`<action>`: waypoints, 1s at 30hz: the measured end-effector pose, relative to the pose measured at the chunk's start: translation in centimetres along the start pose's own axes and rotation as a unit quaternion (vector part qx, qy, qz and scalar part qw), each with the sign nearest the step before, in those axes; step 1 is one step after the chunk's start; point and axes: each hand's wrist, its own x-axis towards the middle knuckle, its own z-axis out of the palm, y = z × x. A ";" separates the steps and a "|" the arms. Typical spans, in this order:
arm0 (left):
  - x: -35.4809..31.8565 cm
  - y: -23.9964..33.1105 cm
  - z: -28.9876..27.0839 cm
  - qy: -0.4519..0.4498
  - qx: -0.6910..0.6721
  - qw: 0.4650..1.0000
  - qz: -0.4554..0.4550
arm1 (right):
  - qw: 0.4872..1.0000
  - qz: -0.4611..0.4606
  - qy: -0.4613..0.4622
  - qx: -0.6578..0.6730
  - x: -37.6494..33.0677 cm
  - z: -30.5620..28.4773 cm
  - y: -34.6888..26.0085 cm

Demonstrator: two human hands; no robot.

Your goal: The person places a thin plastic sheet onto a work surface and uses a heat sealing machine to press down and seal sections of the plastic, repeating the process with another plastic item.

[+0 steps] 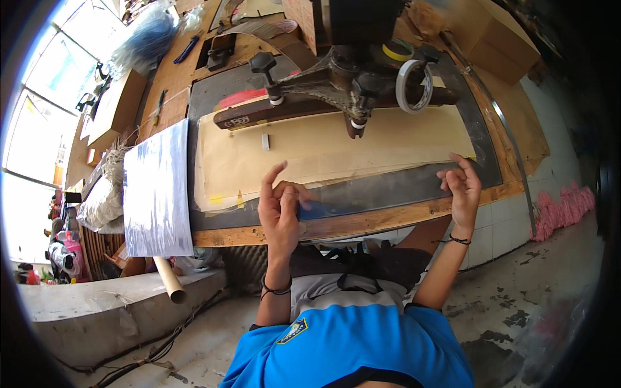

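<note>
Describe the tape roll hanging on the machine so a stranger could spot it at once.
Find the dark machine arm lying across the tan sheets on the workbench. Near its right end hangs a pale tape roll; unlike the yellow roll behind it, it stands on edge, showing its open centre.

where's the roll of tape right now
In the head view the roll of tape hangs at the upper right, on the dark machine arm above the stack of tan sheets, up and left of the right hand.
</note>
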 end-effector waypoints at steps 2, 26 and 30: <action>0.1 -0.4 -0.1 0.001 -0.001 1.000 0.009 | 1.000 0.001 -0.007 0.009 0.0 -0.3 0.1; -1.1 -0.7 -0.8 0.027 0.078 0.996 0.046 | 0.999 -0.002 0.007 -0.041 0.1 0.6 -0.1; -0.9 -0.6 -0.7 0.026 0.077 0.995 0.050 | 1.000 -0.004 0.007 -0.025 -0.1 0.1 -0.1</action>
